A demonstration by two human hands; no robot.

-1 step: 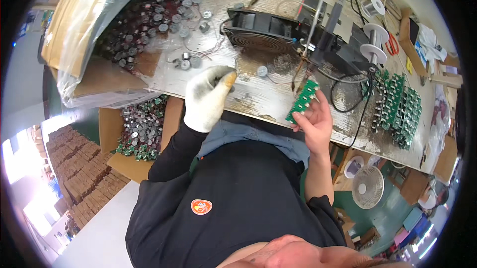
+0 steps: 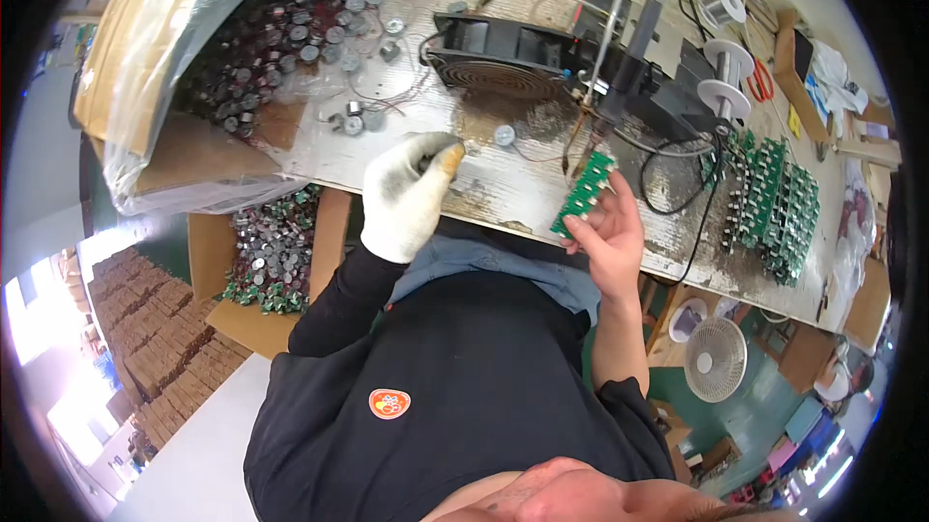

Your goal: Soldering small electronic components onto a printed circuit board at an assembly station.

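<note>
My right hand (image 2: 610, 237), bare, grips a narrow green circuit board strip (image 2: 586, 195) along its lower end. The strip's far end is close beside the tip of a soldering iron (image 2: 578, 140) held in a stand. My left hand (image 2: 406, 198), in a white glove with a stained thumb, is closed in a pinch above the table's front edge. What it holds, if anything, is hidden by the fingers. Between my hands and a little farther back lies a small round silver motor (image 2: 504, 136) with a thin wire.
A black fan (image 2: 503, 58) stands at the back. Many small motors (image 2: 324, 38) spill from a plastic-lined carton (image 2: 145, 67) at left. On the right are solder spools (image 2: 724, 101), looped black cable and stacked green boards (image 2: 779, 208). A lower carton (image 2: 215, 256) holds more parts.
The whole view has shifted slightly. Both hands keep nearly the same pose, and the right hand still grips the circuit board strip beside the iron.
</note>
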